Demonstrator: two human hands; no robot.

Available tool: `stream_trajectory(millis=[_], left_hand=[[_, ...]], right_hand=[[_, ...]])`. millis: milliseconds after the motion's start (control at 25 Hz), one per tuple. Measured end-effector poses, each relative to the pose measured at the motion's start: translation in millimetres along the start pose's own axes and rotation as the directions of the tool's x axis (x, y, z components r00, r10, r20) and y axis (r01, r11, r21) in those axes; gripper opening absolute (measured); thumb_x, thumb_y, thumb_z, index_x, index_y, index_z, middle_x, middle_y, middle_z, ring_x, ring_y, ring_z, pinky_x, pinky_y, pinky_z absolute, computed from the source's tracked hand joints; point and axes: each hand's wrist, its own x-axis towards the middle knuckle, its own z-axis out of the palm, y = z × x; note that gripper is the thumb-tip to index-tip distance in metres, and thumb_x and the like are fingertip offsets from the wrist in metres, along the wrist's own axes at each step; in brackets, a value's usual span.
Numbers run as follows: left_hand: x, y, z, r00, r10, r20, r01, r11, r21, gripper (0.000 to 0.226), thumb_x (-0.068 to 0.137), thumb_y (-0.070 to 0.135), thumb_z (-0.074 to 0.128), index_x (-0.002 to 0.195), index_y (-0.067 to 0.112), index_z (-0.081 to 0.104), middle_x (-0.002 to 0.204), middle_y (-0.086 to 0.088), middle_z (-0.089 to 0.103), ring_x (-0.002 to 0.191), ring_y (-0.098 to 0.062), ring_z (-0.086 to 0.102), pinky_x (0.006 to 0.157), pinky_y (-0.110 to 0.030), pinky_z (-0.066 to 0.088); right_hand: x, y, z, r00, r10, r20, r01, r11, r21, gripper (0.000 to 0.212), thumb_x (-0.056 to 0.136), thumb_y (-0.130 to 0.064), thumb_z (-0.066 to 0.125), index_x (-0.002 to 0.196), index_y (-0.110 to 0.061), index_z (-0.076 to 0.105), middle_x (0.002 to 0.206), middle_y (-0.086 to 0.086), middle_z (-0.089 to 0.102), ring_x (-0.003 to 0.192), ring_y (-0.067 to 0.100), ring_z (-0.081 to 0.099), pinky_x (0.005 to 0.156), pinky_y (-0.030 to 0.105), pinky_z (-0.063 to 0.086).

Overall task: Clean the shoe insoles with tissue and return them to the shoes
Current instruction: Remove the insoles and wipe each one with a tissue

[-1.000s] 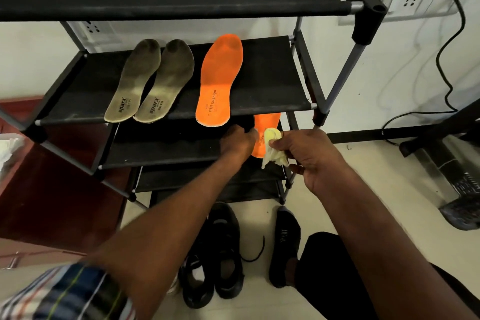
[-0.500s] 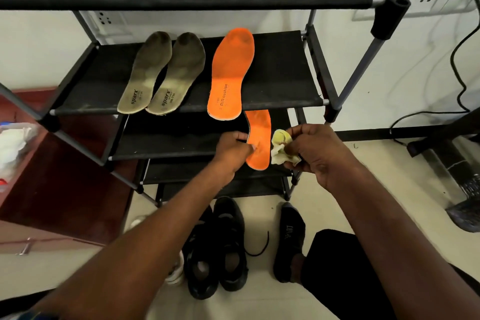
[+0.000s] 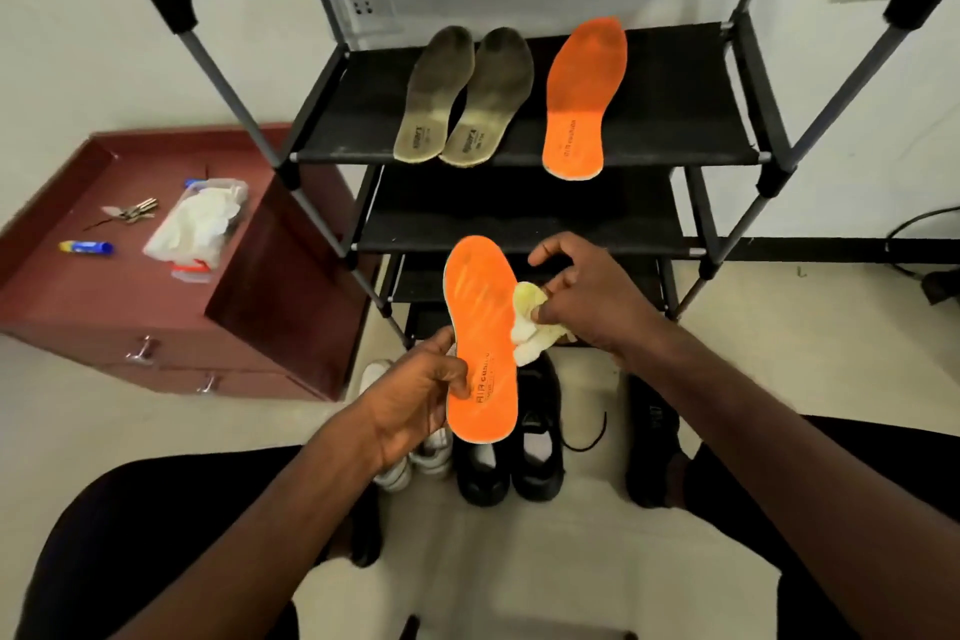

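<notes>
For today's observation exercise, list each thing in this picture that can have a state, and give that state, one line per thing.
Left hand: grips the held orange insole near its heel.
Right hand: pinches the tissue.
Held orange insole: lifted off the rack, printed side up.
Tissue: crumpled, against the insole's edge.
Second orange insole: lying flat on the shelf.
Two tan insoles: side by side on the shelf, soiled.
Black shoes: on the floor.

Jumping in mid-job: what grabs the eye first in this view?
The bright orange insole at centre, gripped at its heel end by the left hand, while the right hand pinches a yellowed tissue against its edge. A matching orange insole lies on the rack shelf beside two dirty tan insoles.
</notes>
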Motion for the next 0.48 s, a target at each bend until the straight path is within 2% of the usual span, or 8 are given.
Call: stream_trajectory(millis=[80,160,240,320,400,440,480], left_hand=[[-2.2,-9.2,-7.3,0.998,0.028,-0.052,-0.028,1.000,-0.007,0.086,0.059,-0.005,0.052,0.142,0.016,0.053,0.120,-0.022,0.067,0.107,-0.034,0.063,0.084,-0.040,0.053],[-3.6,-13.6,-7.6,0.998,0.039,-0.045,-0.040,0.999,-0.017,0.085,0.060,-0.003,0.055,0.143,0.015,0.051,0.118,-0.025,0.064,0.108,-0.034,0.059,0.090,-0.046,0.051],[-4.0,-10.3,-4.8,0.997,0.077,0.000,-0.077,0.997,-0.030,0.078,0.065,-0.004,0.056,0.142,0.007,0.052,0.128,-0.030,0.065,0.114,-0.035,0.060,0.106,-0.053,0.047],[0.2,-1.7,-3.6,0.994,0.112,0.002,-0.112,0.993,-0.047,0.073,0.066,-0.007,0.052,0.138,-0.002,0.056,0.127,-0.030,0.066,0.113,-0.034,0.063,0.111,-0.051,0.046],[9.1,6.2,-5.4,0.992,0.126,-0.031,-0.126,0.992,-0.021,0.076,0.061,-0.011,0.045,0.134,0.002,0.060,0.110,-0.022,0.070,0.098,-0.030,0.066,0.092,-0.045,0.056],[13.2,9.6,-7.6,0.991,0.126,-0.044,-0.126,0.992,0.006,0.080,0.058,-0.012,0.044,0.134,0.008,0.062,0.104,-0.019,0.069,0.090,-0.028,0.066,0.079,-0.040,0.056],[17.0,11.5,-9.6,0.991,0.125,-0.041,-0.124,0.992,0.017,0.084,0.054,-0.011,0.044,0.133,0.013,0.064,0.102,-0.018,0.068,0.085,-0.027,0.066,0.072,-0.036,0.054]], right_hand=[[-2.3,-3.9,19.3,0.996,-0.086,0.012,0.086,0.996,-0.012,0.048,0.077,0.009,0.069,0.103,-0.030,0.057,0.077,0.013,0.067,0.065,0.018,0.064,0.055,0.037,0.054],[0.6,-5.6,30.1,0.986,-0.158,-0.056,0.153,0.985,-0.081,0.038,0.076,0.009,0.068,0.091,-0.025,0.059,0.066,0.001,0.061,0.060,0.013,0.058,0.058,0.043,0.054],[5.6,-8.4,34.2,0.978,-0.193,-0.076,0.180,0.972,-0.150,0.028,0.077,0.006,0.069,0.079,-0.021,0.066,0.063,-0.012,0.061,0.059,0.005,0.056,0.061,0.037,0.051],[8.8,-13.3,38.3,0.980,-0.200,-0.015,0.192,0.956,-0.223,0.024,0.082,-0.001,0.070,0.077,-0.024,0.075,0.070,-0.013,0.066,0.065,0.002,0.061,0.063,0.024,0.048],[10.9,-13.5,40.6,0.974,-0.220,0.053,0.226,0.934,-0.278,0.013,0.085,-0.013,0.076,0.086,-0.026,0.079,0.078,-0.012,0.066,0.071,0.004,0.062,0.064,0.023,0.049],[12.5,-11.7,40.3,0.967,-0.245,0.071,0.255,0.915,-0.312,0.010,0.085,-0.021,0.080,0.091,-0.027,0.079,0.085,-0.011,0.066,0.077,0.005,0.063,0.068,0.027,0.052],[13.5,-9.6,39.6,0.961,-0.264,0.086,0.277,0.889,-0.364,0.015,0.082,-0.027,0.083,0.096,-0.028,0.078,0.091,-0.010,0.065,0.081,0.007,0.062,0.072,0.031,0.053]])
